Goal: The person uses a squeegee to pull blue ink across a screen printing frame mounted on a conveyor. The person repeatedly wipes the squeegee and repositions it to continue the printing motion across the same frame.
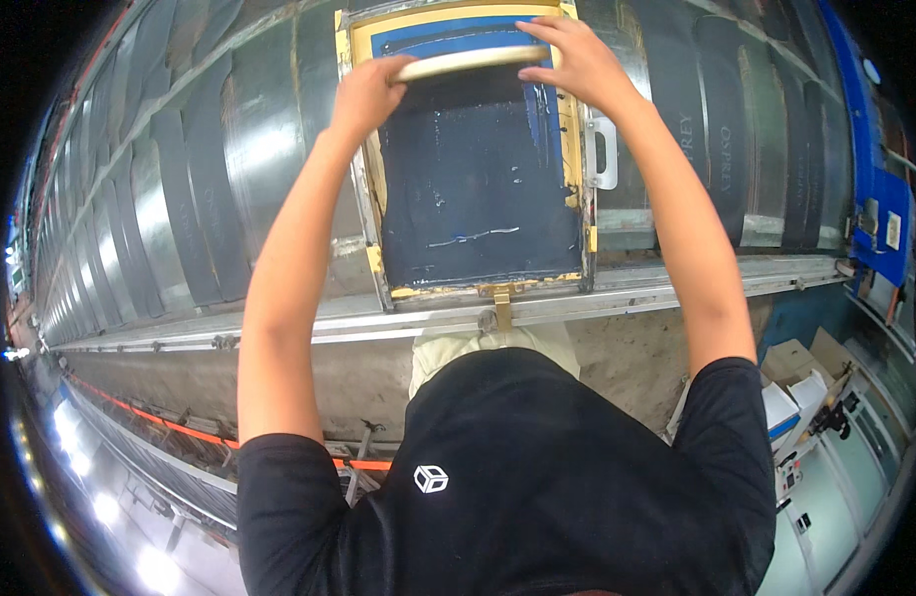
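A squeegee with a pale, bar-shaped handle [473,63] lies across the far part of a screen-printing frame [363,209]. My left hand [370,94] is closed around the handle's left end. At the right end, my right hand [582,62] is open, its thumb on the near side and its fingers stretched out on the far side, apart from each other. The screen's mesh [478,189] is coated dark, with a blue band beyond the handle and down the right side. Pale streaks and specks mark the dark surface. The squeegee's lower edge is hidden under the handle.
A long table [269,129] holds rows of dark printed fabric pieces on both sides of the frame. A metal rail [656,288] runs along its near edge. A white handle [604,154] sticks out at the frame's right. Cardboard boxes [795,363] stand at the lower right.
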{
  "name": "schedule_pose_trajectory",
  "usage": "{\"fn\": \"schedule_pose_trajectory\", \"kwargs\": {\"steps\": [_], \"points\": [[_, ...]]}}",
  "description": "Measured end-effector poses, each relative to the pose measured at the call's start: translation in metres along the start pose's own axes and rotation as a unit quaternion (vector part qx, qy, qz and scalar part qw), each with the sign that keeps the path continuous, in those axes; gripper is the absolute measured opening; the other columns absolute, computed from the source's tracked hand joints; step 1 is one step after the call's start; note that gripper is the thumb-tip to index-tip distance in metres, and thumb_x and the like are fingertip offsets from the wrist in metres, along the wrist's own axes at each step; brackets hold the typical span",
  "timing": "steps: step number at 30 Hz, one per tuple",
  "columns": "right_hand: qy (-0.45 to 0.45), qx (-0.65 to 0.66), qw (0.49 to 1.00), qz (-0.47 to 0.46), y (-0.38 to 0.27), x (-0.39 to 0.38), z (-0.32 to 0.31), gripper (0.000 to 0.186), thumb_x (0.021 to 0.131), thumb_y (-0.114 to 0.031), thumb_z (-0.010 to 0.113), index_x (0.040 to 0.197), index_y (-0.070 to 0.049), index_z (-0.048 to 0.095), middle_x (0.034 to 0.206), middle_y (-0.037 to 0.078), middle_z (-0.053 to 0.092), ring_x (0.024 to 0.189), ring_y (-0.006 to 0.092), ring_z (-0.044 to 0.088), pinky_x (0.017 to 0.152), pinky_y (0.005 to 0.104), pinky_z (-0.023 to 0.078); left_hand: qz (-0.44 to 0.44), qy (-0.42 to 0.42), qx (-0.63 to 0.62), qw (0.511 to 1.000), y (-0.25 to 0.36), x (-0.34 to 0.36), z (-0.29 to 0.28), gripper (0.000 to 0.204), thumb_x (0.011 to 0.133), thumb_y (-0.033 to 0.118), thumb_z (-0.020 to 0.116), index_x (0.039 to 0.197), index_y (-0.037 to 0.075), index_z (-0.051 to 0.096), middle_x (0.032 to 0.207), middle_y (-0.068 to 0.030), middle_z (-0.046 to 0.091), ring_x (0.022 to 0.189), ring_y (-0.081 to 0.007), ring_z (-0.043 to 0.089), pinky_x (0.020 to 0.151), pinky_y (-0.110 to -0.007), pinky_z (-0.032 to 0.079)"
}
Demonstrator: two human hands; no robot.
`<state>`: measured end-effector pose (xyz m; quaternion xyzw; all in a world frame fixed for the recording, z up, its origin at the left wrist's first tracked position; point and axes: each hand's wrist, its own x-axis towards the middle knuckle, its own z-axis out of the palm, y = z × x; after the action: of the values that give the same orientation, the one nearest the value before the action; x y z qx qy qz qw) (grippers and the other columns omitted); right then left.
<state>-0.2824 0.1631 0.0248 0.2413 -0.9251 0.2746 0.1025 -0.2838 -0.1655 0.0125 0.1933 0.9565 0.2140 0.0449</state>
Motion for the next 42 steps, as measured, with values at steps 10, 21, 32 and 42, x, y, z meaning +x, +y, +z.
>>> {"fn": "schedule_pose_trajectory", "kwargs": {"steps": [10,21,32,42], "points": [[-0.199,0.034,0.962,0.186,0.047,0.019,0.049,0.035,0.081,-0.023,0.078,0.114,-0.011,0.074,0.108,0.016,0.072,0.101,0.0321,0.068,0.09,0.042,0.052,-0.02,-0.023,-0.003,1.0,-0.006,0.039,0.025,0.036,0.084,0.013,0.066,0.118,0.023,0.074,0.1,-0.0115,0.075,0.094,-0.0342,0.07,0.084,-0.044,0.056],[-0.093,0.082,0.978,0.167,-0.125,-0.221,0.031,0.041,0.068,0.007,0.071,0.108,-0.004,0.072,0.11,0.011,0.068,0.108,0.032,0.061,0.095,0.0412,0.052,0.012,-0.016,-0.043,0.999,0.084,-0.218,0.053,0.053,0.069,-0.006,0.065,0.117,0.015,0.073,0.117,-0.0048,0.073,0.108,-0.0295,0.066,0.093,-0.043,0.053],[0.016,0.183,0.921,0.344,-0.028,-0.195,0.003,0.07,0.079,-0.049,0.081,0.131,-0.006,0.065,0.118,0.022,0.066,0.11,0.0333,0.064,0.098,0.0456,0.049,0.006,-0.01,0.021,1.0,0.114,-0.273,0.056,0.055,0.067,-0.004,0.067,0.119,0.016,0.07,0.123,-0.0019,0.069,0.114,-0.0251,0.062,0.094,-0.042,0.048],[0.19,0.166,0.85,0.462,0.017,-0.143,0.072,0.024,0.095,-0.032,0.063,0.114,-0.022,0.073,0.109,0.013,0.074,0.106,0.0346,0.067,0.09,0.043,0.051,0.028,0.067,0.059,0.996,0.136,-0.342,0.076,0.059,0.073,-0.003,0.066,0.126,0.022,0.069,0.129,0.0008,0.067,0.116,-0.0251,0.06,0.097,-0.043,0.044]]}}
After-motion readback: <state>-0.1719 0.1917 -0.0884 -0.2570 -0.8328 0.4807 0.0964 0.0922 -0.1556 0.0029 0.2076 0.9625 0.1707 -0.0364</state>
